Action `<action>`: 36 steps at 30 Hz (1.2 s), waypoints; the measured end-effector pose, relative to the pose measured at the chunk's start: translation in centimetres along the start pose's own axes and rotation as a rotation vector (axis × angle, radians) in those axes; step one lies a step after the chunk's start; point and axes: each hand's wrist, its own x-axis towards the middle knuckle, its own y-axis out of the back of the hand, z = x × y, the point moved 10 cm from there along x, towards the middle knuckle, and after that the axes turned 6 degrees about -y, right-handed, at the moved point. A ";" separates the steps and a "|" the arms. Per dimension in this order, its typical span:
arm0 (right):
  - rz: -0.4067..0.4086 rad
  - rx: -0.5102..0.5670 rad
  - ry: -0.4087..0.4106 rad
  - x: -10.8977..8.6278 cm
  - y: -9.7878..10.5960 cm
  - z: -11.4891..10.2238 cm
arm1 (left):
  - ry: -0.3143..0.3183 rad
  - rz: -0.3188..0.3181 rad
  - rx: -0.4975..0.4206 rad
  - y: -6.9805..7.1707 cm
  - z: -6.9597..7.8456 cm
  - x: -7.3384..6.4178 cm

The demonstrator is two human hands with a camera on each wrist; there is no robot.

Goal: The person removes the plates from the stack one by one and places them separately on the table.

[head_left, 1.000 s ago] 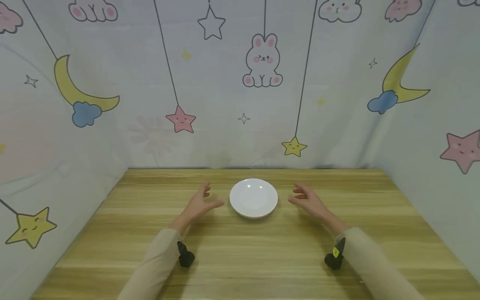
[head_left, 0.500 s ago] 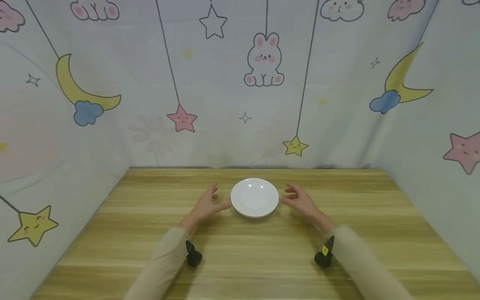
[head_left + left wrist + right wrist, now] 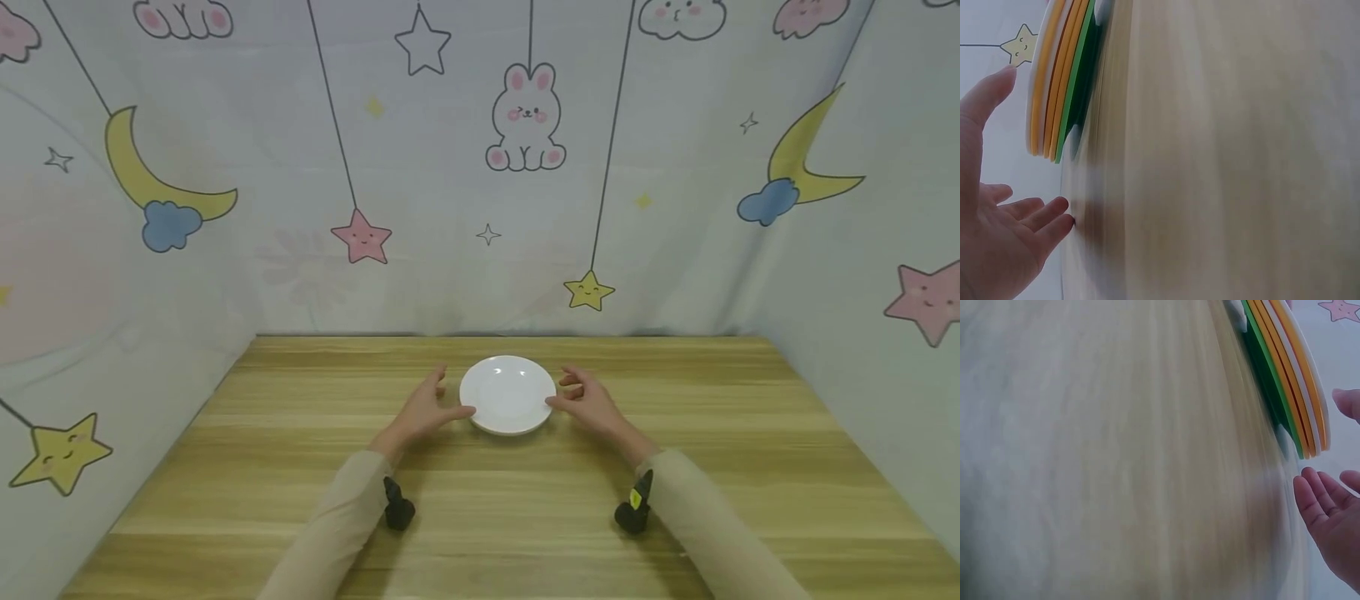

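A stack of plates (image 3: 507, 396) stands toward the back of the table; from above only the white top plate shows. In the left wrist view the stack's edges (image 3: 1060, 94) run white, orange and other layers down to a green plate at the bottom (image 3: 1083, 72). My left hand (image 3: 422, 412) is at the stack's left side, thumb over the rim and the other fingers spread apart from it. On the right side my right hand (image 3: 594, 410) mirrors it, thumb tip overlapping the rim in the head view. In the right wrist view its fingers (image 3: 1317, 497) are extended below the stack's edge.
The wooden table (image 3: 510, 517) spreads around the stack. Behind it and at both sides hangs a white cloth (image 3: 450, 167) printed with stars, moons and a rabbit. A small black device (image 3: 399, 507) sits at the left wrist, another black device (image 3: 633, 508) at the right.
Both hands have moved inward from the two sides, the left to the right and the right to the left, up to the plates' rim. The stack has stayed in place.
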 end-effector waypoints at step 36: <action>0.020 0.002 -0.003 0.3 -1.2 -1.1 | -0.074 -0.051 0.036 -1.7 0.9 0.0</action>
